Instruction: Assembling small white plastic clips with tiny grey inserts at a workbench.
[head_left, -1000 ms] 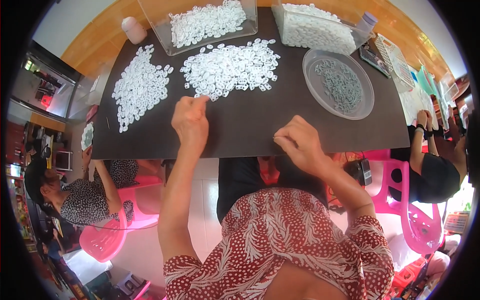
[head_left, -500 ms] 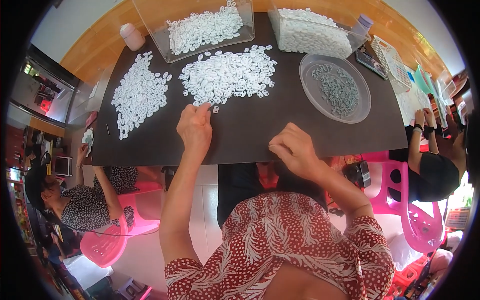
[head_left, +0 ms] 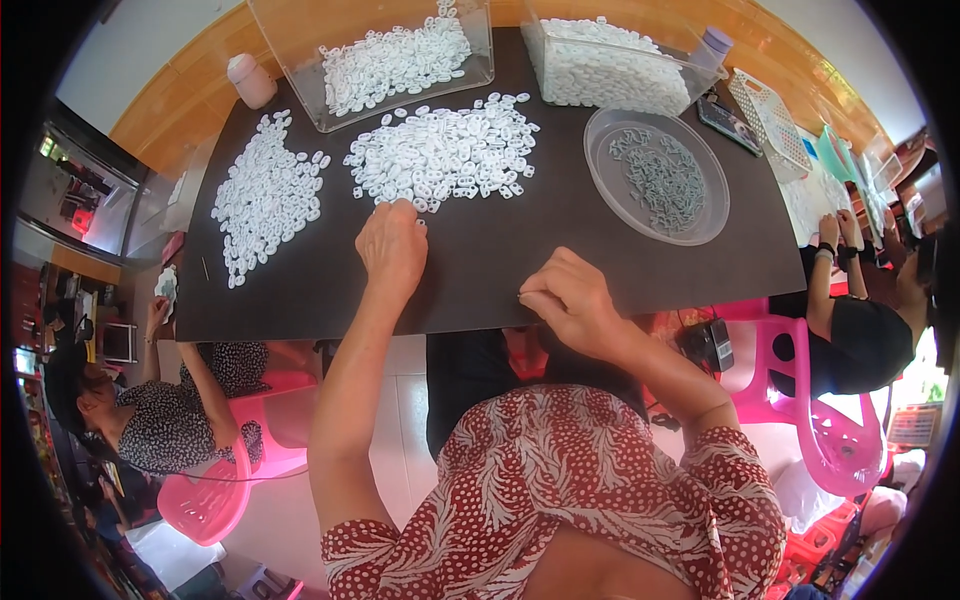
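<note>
Fingers of the right hand (head_left: 570, 297) were curled shut at the near edge of the dark surface (head_left: 500, 260); what they pinched could not be told. Farther off, the left hand (head_left: 392, 245) was laid, fingers bent, on the white pieces (head_left: 445, 155).

A dark table (head_left: 480, 270) spreads ahead of the person. The left hand (head_left: 393, 245) rests on it, fingertips touching the near edge of the middle pile of small pieces (head_left: 445, 155). A second pile (head_left: 265, 195) lies further left. The right hand (head_left: 567, 297) sits at the table's near edge, right of the left hand. A round dish (head_left: 700, 215) of pieces lies to the right. Behind the piles stand two clear bins (head_left: 300, 55), side by side. Seated people flank the table, left and right.
</note>
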{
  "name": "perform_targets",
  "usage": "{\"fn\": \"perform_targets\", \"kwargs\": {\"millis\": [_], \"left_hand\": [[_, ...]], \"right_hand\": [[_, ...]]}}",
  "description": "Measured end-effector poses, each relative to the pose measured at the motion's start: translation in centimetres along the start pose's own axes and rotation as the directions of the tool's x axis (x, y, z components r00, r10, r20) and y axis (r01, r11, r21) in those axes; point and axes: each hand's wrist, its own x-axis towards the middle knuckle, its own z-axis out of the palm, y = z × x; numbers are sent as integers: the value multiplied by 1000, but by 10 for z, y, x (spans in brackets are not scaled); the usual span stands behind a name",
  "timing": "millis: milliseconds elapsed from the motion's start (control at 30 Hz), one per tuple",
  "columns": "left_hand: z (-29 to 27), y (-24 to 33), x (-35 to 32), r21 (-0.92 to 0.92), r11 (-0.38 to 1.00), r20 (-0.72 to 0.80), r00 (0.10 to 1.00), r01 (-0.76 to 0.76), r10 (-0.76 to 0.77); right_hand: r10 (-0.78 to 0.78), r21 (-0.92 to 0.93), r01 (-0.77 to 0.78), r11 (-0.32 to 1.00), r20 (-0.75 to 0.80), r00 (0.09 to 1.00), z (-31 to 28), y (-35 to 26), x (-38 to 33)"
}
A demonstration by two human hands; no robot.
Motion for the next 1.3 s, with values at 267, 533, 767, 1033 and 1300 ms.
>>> {"fn": "perform_targets", "kwargs": {"millis": [267, 533, 767, 1033, 1300], "left_hand": [[1, 1, 3, -3, 1000, 95, 995, 22, -21], [-2, -1, -3, -143, 986, 67, 993, -89, 100], [-14, 17, -34, -654, 718, 228, 967, 237, -111], [-40, 68, -79, -899, 161, 376, 907, 407, -189], [-38, 72, -90, -924, 167, 318, 934, 344, -162]], "right_hand": [[44, -1, -44, 999, 7, 999, 0, 4, 1], [129, 18, -130, 991, 42, 991, 4, 5, 0], [302, 103, -297, 949, -33, 953, 7, -3, 10], [421, 310, -390, 867, -38, 906, 16, -16, 17], [390, 337, -382, 860, 48, 920, 15, -29, 17]]}}
